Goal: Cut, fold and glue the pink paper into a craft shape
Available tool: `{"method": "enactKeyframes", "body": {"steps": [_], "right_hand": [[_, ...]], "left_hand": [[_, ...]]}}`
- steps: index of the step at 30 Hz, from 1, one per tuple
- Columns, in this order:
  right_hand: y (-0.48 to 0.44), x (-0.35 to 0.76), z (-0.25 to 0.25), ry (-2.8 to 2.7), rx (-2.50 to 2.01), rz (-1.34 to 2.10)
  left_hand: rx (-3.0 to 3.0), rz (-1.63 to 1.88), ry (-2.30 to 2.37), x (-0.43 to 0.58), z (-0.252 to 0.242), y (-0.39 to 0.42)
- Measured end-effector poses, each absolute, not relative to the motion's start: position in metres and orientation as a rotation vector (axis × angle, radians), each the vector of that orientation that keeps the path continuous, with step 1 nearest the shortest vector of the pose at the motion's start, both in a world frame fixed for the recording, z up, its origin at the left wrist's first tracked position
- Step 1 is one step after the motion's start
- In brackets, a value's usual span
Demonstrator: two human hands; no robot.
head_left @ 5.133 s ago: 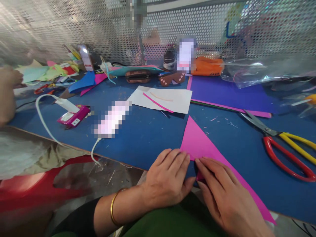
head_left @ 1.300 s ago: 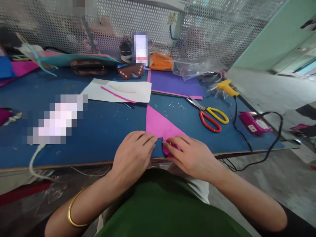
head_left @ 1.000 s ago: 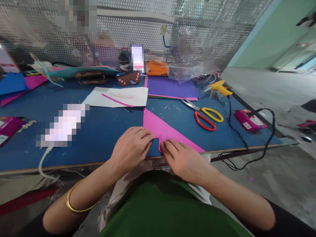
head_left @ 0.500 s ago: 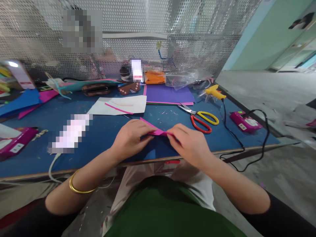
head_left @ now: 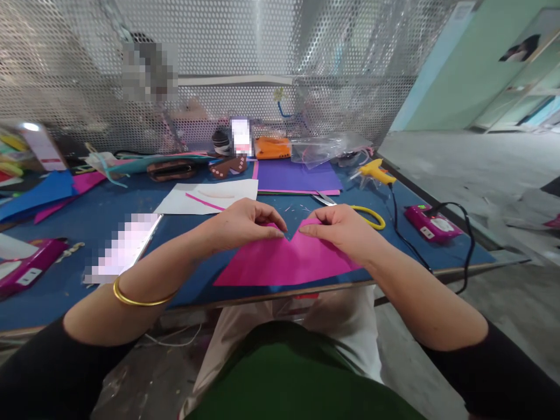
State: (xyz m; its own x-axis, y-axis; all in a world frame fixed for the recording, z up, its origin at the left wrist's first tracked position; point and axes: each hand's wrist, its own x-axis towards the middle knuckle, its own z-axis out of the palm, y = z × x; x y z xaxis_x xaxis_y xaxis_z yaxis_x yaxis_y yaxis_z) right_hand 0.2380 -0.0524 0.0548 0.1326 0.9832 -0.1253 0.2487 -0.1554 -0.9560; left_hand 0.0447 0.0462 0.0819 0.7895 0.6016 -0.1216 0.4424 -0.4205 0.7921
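A sheet of bright pink paper (head_left: 284, 262) lies spread near the front edge of the table, with a V-shaped notch in its far side. My left hand (head_left: 249, 224) pinches the paper just left of the notch, thumb against fingers. On the other side of the notch, my right hand (head_left: 335, 230) pinches it the same way. Scissors with a yellow handle (head_left: 371, 217) rest behind my right hand, which hides part of them. A thin pink paper strip (head_left: 203, 201) lies on a white sheet (head_left: 175, 201) beyond my left hand.
The blue table (head_left: 184, 233) also carries a purple sheet (head_left: 297, 176), a yellow glue gun (head_left: 375, 171) and a magenta power strip (head_left: 431, 223) with a black cord on the right. A pixelated phone (head_left: 125, 248) lies at left. Perforated metal mesh (head_left: 236, 44) rises behind.
The pink paper, folded and narrow between my fingers before, now faces me opened out and wide. My hands have tilted upward, and the red scissor handle has become hidden.
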Motion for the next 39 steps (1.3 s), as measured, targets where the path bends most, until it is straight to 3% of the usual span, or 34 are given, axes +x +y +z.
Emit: {"method": "enactKeyframes", "body": {"steps": [10,26,39], "right_hand": [[-0.049,0.237,0.04,-1.149,-1.525,1.213],[-0.027,0.237,0.024,-1.209,-1.541,1.168],[-0.015,0.247,-0.007,-1.121,-1.583,1.151]], "left_hand": [[1.866,0.09,0.843,0.043,0.07,0.056],[1.844,0.29,0.978,0.057,0.044,0.044],[1.466,0.137,0.88,0.036,0.037,0.083]]}}
